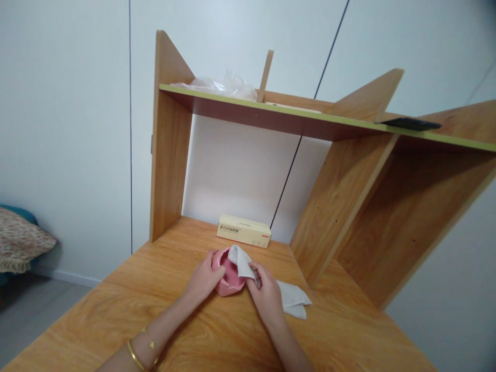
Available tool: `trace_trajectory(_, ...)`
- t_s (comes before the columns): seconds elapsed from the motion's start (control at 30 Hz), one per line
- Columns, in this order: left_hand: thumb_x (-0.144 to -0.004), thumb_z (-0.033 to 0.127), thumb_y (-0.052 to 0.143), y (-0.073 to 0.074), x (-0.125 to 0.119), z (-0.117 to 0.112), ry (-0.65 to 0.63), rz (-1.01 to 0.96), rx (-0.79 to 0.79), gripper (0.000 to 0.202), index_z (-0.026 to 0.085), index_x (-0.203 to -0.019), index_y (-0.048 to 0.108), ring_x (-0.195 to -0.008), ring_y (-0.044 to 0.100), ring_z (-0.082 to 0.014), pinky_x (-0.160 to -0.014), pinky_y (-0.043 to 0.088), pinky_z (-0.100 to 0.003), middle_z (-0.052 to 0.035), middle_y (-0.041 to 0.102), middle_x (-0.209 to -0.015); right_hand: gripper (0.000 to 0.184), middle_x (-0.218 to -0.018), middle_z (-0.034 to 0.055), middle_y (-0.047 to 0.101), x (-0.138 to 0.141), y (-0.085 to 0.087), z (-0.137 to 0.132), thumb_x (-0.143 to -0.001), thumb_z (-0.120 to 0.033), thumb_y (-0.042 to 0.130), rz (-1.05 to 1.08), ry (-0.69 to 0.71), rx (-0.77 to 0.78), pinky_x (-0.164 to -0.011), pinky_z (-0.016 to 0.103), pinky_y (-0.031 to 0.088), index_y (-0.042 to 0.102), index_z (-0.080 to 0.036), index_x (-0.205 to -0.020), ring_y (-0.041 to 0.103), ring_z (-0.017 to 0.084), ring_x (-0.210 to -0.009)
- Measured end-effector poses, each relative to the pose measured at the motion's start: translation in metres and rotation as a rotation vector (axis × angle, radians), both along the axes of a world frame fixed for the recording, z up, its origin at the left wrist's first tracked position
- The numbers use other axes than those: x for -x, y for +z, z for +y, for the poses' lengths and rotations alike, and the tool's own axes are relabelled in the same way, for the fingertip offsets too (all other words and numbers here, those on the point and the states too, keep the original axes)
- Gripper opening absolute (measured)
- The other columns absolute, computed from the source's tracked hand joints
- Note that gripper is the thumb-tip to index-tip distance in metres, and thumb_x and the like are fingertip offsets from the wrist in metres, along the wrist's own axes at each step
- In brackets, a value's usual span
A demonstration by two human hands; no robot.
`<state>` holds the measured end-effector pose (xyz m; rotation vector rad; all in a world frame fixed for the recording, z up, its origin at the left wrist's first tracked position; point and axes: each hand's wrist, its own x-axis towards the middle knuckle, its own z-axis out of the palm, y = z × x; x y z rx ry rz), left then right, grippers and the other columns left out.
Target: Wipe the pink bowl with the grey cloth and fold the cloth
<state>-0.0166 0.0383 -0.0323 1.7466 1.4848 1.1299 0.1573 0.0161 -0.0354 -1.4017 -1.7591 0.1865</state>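
Observation:
Low over the wooden desk, a pink faceted bowl (229,289) is tipped so that its hollow inside faces me. My left hand (207,274) grips its left rim, the thumb lying over the edge. A pale grey cloth (242,261) is pinched in my right hand (265,289), and one end of it reaches over the bowl's upper right rim. More grey cloth (295,298) lies on the desk just right of my right hand; whether it is the same piece is hidden behind that hand. Gold bracelets circle my left wrist.
A cream cardboard box (244,231) stands at the back of the desk (163,284). Above it runs a wooden shelf (248,105) carrying a clear plastic bag (228,87) and a flat dark object (411,123). An upright panel (341,201) rises on the right.

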Motion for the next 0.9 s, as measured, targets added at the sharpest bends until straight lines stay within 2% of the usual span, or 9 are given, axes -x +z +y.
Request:
trace_trajectory(0.1,-0.074,0.021,0.045,-0.002,-0.001,-0.003,-0.013,-0.006,-0.055,0.041,0.019,-0.115,0.046,-0.095,0.057,-0.0192,-0.084,0.042,-0.029,-0.0055,0.060,-0.108,0.030,-0.082,0.0019,0.057,0.004,-0.001,-0.001,-0.076,-0.044,0.047,0.001,0.038,0.010,-0.062,0.025,0.043,0.060,-0.022,-0.093,0.055,0.015,-0.067)
trace_trajectory(0.2,-0.077,0.027,0.046,-0.003,-0.001,-0.006,0.010,0.031,-0.057,0.043,0.020,-0.119,0.042,-0.101,0.055,-0.0211,-0.086,0.041,-0.031,-0.0065,0.058,-0.113,0.032,-0.081,0.0031,0.056,0.005,-0.006,0.000,-0.083,-0.043,0.036,0.064,0.090,0.010,-0.067,0.026,0.044,0.059,-0.022,-0.088,0.055,0.016,-0.072)
trace_trajectory(0.3,-0.075,0.026,0.047,-0.004,-0.003,-0.010,0.007,0.060,-0.086,0.051,0.018,-0.125,0.037,-0.110,0.050,-0.0223,-0.092,0.037,-0.034,-0.0085,0.052,-0.122,0.030,-0.072,0.0009,0.053,0.008,-0.015,0.003,-0.083,-0.041,0.039,0.158,0.021,-0.003,-0.062,0.027,0.044,0.052,-0.018,-0.098,0.054,0.016,-0.065)
trace_trajectory(0.4,-0.074,0.025,0.048,-0.005,-0.007,-0.014,-0.039,0.055,-0.159,0.056,0.017,-0.128,0.034,-0.117,0.043,-0.0217,-0.099,0.031,-0.033,-0.0099,0.046,-0.127,0.055,-0.069,-0.0016,0.054,0.011,-0.025,0.007,-0.075,-0.038,0.051,0.218,-0.084,0.008,-0.057,0.027,0.044,0.032,-0.014,-0.121,0.055,0.017,-0.060)
trace_trajectory(0.5,-0.072,0.025,0.049,-0.003,-0.011,-0.020,-0.089,0.078,-0.160,0.061,0.017,-0.130,0.032,-0.116,0.043,-0.0221,-0.099,0.031,-0.034,-0.0101,0.046,-0.127,0.070,-0.086,0.0067,0.061,0.010,-0.029,0.011,-0.071,-0.034,0.054,0.174,-0.145,0.078,-0.062,0.029,0.045,0.021,-0.012,-0.130,0.061,0.021,-0.076)
trace_trajectory(0.6,-0.067,0.026,0.054,0.004,-0.015,-0.026,-0.129,0.153,-0.104,0.069,0.018,-0.131,0.030,-0.115,0.044,-0.0243,-0.097,0.033,-0.035,-0.0106,0.045,-0.128,0.069,-0.095,0.0126,0.063,0.007,-0.026,0.012,-0.072,-0.030,0.050,0.110,-0.203,0.183,-0.061,0.028,0.044,0.021,-0.010,-0.131,0.062,0.024,-0.083)
trace_trajectory(0.73,-0.061,0.029,0.059,0.015,-0.019,-0.034,-0.137,0.265,-0.042,0.076,0.020,-0.131,0.031,-0.109,0.049,-0.0278,-0.092,0.037,-0.036,-0.0104,0.049,-0.123,0.065,-0.085,0.0111,0.066,0.005,-0.016,0.011,-0.075,-0.029,0.046,0.005,-0.299,0.245,-0.056,0.027,0.042,0.022,-0.009,-0.132,0.064,0.024,-0.076)
trace_trajectory(0.8,-0.063,0.030,0.056,0.019,-0.022,-0.037,-0.126,0.298,-0.044,0.071,0.022,-0.130,0.033,-0.105,0.052,-0.0277,-0.089,0.039,-0.036,-0.0098,0.051,-0.120,0.065,-0.080,0.0101,0.067,0.004,-0.009,0.009,-0.077,-0.033,0.045,-0.090,-0.355,0.223,-0.055,0.028,0.040,0.023,-0.010,-0.133,0.064,0.025,-0.072)
trace_trajectory(0.9,-0.065,0.029,0.053,0.021,-0.026,-0.040,-0.117,0.338,-0.075,0.067,0.023,-0.129,0.035,-0.101,0.054,-0.0282,-0.085,0.040,-0.036,-0.0094,0.051,-0.117,0.065,-0.074,0.0078,0.067,0.002,-0.001,0.005,-0.078,-0.035,0.047,-0.255,-0.370,0.099,-0.058,0.029,0.039,0.022,-0.012,-0.134,0.063,0.025,-0.069)
